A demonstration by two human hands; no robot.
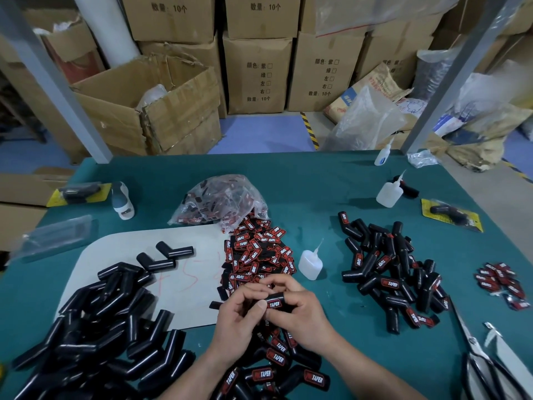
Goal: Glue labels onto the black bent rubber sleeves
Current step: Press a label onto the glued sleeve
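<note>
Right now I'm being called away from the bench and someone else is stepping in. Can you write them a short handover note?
Hands: the left hand and right hand both grip one bent sleeve; the left thumb presses on its TAPER label.
Supplies: unlabelled sleeves are piled at the left, loose labels lie in the middle, and a glue bottle stands beside them.
Done: labelled sleeves lie in a pile at the right, with more near the wrists.
Left: finish pressing this label down, then work through the left pile.
</note>
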